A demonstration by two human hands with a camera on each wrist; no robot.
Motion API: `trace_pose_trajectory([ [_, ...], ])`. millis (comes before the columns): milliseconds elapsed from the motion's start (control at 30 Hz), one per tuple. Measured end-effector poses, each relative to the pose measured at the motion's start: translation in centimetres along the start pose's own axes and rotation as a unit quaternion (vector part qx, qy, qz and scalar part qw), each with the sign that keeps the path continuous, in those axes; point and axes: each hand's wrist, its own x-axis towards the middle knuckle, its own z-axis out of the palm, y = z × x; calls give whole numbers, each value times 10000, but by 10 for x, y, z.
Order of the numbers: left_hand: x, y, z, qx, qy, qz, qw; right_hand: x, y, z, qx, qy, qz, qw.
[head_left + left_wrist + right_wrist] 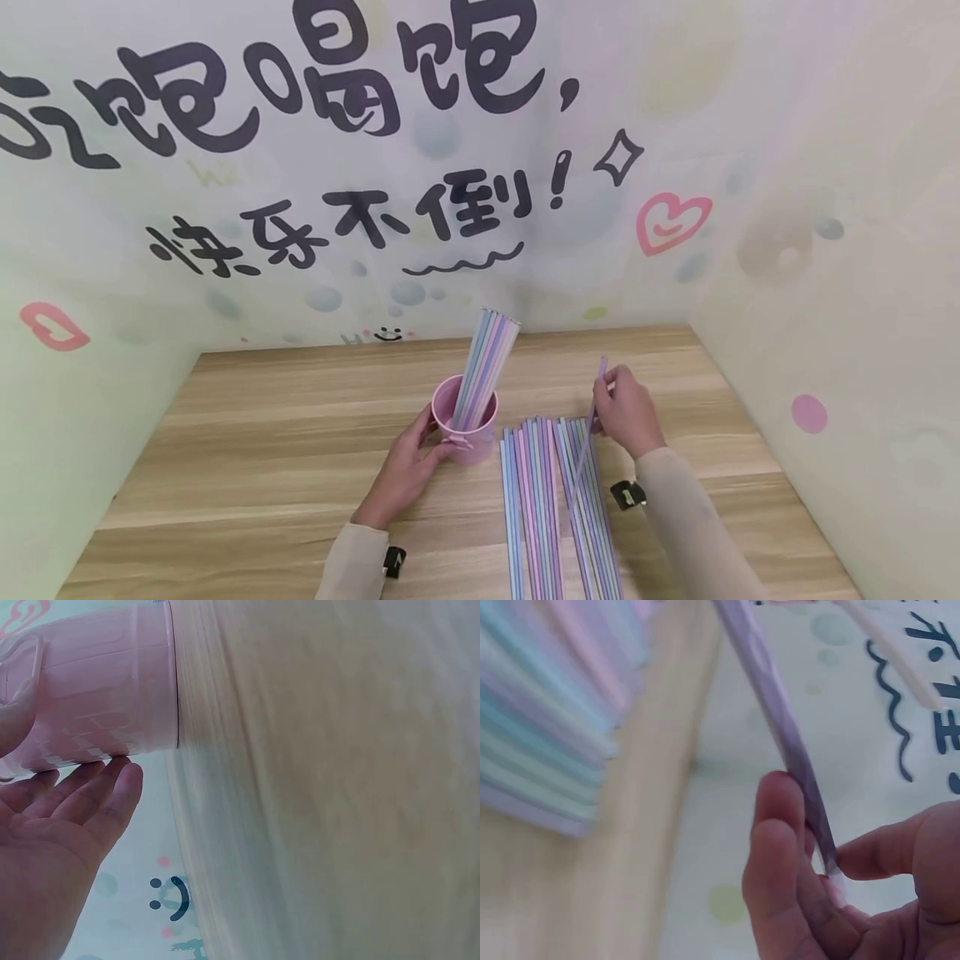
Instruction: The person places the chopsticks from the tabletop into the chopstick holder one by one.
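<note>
My left hand [408,467] holds a pink plastic cup [472,446] near the middle of the table. In the left wrist view its thumb lies by the cup's loop handle [34,667], the fingers along the opposite side. A bundle of pastel straws [487,367] leans to the right inside the cup. To the right, my right hand [630,408] pinches one purple straw [587,442] near its upper end. The straw slants down across the rightmost row of straws [600,533]. In the right wrist view the purple straw [769,690] lies between thumb and fingers.
More pastel straws [536,500] lie side by side between the hands, running towards the near edge. The wooden table [285,442] meets a printed back wall [450,308] and a wall on the right [847,292]. Each wrist wears a black strap [628,495].
</note>
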Motion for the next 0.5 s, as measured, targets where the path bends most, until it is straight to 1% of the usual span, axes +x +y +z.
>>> trace_pose_trajectory([
  [200,1,-1,-1,87,-24,-64,9999,13,-33,-5,522,380,-335,9973],
  [367,1,-1,-1,116,-46,-37,9999,19,-57,-7,994,768,-668,9898],
  [500,1,-1,-1,150,-37,-69,9999,21,-74,-9,1156,1049,-914,9835],
])
